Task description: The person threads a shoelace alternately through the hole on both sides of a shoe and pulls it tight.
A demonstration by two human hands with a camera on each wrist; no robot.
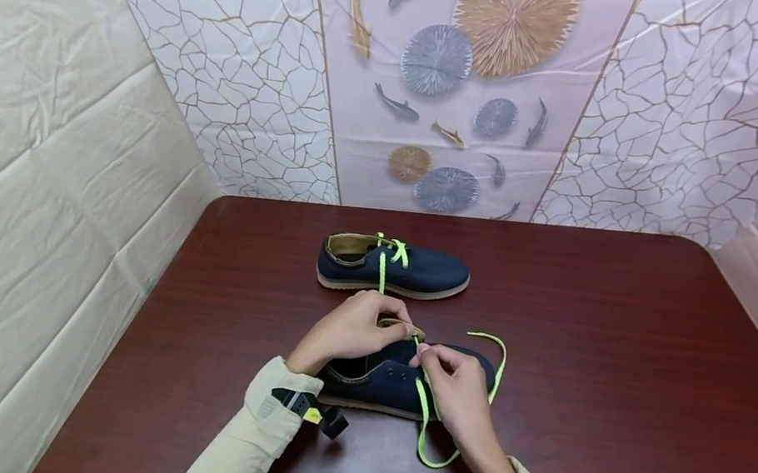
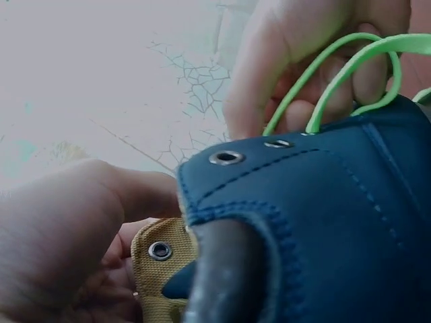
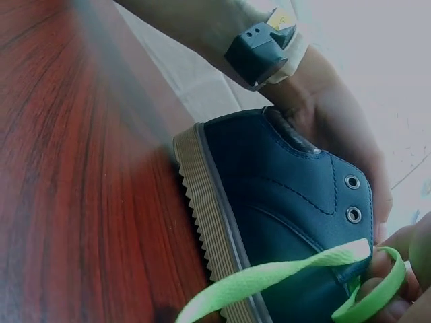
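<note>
Behind nr shoe (image 2: 323, 195) (L-wrist view), R hand (image 2: 293, 33) is part-hidden.

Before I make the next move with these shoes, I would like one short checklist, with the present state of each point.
1. Near shoe upright on the table: ok, sole down.
2. Near shoe steadied: ok, the left hand grips it at the opening.
3. Green lace under control: ok, the right hand pinches it.
4. Near shoe fully laced: not ok, two near-side eyelets are bare.
5. Pinched part of the lace through an eyelet: cannot tell, the right hand hides it.
6. Far shoe out of the grip: ok, neither hand holds it.
</note>
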